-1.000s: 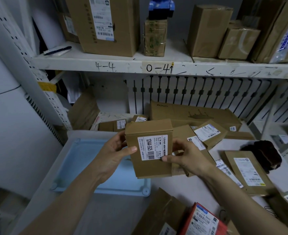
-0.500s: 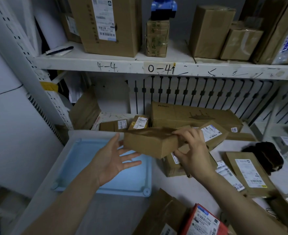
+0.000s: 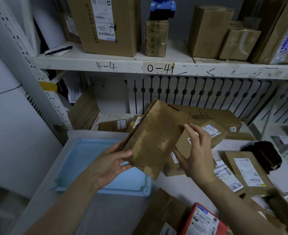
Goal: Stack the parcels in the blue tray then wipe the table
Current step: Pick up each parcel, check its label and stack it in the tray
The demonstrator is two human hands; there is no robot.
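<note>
Progress was judged to be at its very start. In the head view, the blue tray point(image 3: 82, 167) was seen on the left part of the table point(image 3: 116, 214). No parcel was seen on the part of its floor that showed, and the part behind the hand and forearm was hidden.

1 brown parcel point(image 3: 155, 138) was held tilted in the air above the tray's right edge, its plain, scuffed face turned toward the camera. It was gripped at its lower left corner by the left hand point(image 3: 111, 163), with the thumb on the face and the fingers curled behind. The right hand point(image 3: 197, 155) was held spread, fingers fairly straight, at the parcel's right edge; whether it touched could not be told.

Right of the tray, many parcels were left lying unstacked: a long box point(image 3: 221, 116) beyond, a flat labelled parcel point(image 3: 246, 172) farther right, and a red parcel point(image 3: 202, 221) nearer the camera. A dark cloth point(image 3: 263, 155), judged the likely wiper, was seen well to the right of the tray, with no hand on it. Stacking was judged barely begun, and wiping not yet started.
</note>
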